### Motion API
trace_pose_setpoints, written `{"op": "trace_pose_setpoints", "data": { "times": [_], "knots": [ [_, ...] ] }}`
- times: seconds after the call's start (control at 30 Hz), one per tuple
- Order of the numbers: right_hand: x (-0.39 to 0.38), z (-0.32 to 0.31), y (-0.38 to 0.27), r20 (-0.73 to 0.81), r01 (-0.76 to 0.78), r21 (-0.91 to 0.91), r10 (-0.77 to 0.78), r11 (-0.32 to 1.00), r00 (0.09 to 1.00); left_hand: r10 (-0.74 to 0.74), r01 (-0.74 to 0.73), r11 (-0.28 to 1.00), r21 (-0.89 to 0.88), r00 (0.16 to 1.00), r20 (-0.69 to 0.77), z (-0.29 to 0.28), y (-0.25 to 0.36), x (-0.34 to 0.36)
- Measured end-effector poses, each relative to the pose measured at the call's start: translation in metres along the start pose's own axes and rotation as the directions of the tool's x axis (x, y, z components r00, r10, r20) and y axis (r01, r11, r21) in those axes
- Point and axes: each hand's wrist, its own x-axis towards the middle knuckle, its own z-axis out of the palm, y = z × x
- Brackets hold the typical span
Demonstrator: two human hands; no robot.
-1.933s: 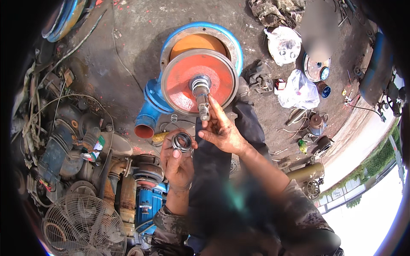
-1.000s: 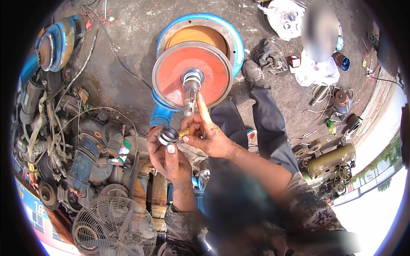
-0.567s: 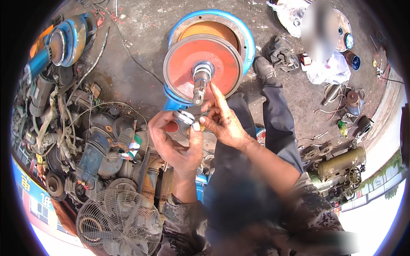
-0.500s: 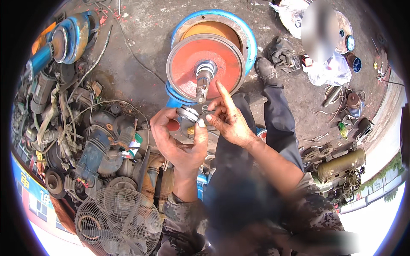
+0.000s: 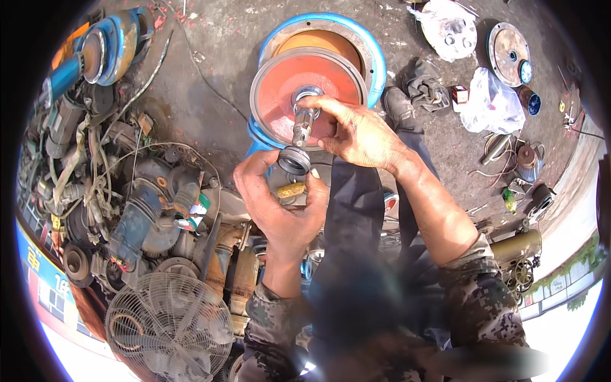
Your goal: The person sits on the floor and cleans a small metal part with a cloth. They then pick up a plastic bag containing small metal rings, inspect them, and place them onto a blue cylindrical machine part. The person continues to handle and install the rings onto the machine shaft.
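My left hand [image 5: 283,213] pinches a dark ring-shaped seal [image 5: 294,160] between thumb and fingers, just below the tip of a metal shaft [image 5: 301,130]. That shaft stands out from the middle of a red disc [image 5: 273,95] with a bare metal edge. Closed round the shaft is my right hand [image 5: 366,137], its forefinger up by the shiny collar [image 5: 307,93] and its thumb near the shaft's end. The seal and the shaft tip look very close; whether they touch I cannot tell. Behind the disc sits a blue round housing [image 5: 375,57].
Machine parts, hoses and a motor [image 5: 137,219] crowd the left side, with a wire fan guard [image 5: 168,328] nearer me. To the right lie a dark cloth [image 5: 425,83], a plastic bag [image 5: 493,105] and round plates [image 5: 503,44]. A cable [image 5: 203,79] crosses the ground.
My right hand has moved from beside the ring up onto the shaft. The ring in my left hand has turned and come closer to the shaft tip. A blurred patch at upper right is gone.
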Motion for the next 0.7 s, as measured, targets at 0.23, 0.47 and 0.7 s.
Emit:
{"op": "trace_pose_setpoints", "data": {
  "times": [0.23,0.47,0.7],
  "knots": [
    [-0.037,0.005,0.022,-0.066,-0.221,0.113,0.229,0.969,0.971,-0.073,0.073,0.997,-0.006,0.997,-0.029,0.014,0.009,0.005],
    [-0.052,0.007,0.026,-0.143,-0.178,0.312,0.231,0.933,0.963,-0.04,0.032,0.998,-0.057,0.988,-0.148,0.024,0.0,0.007],
    [-0.038,-0.006,0.001,-0.244,-0.004,0.429,0.12,0.903,0.962,-0.087,0.08,0.996,-0.046,0.983,-0.159,0.032,-0.004,0.007]
  ]
}}
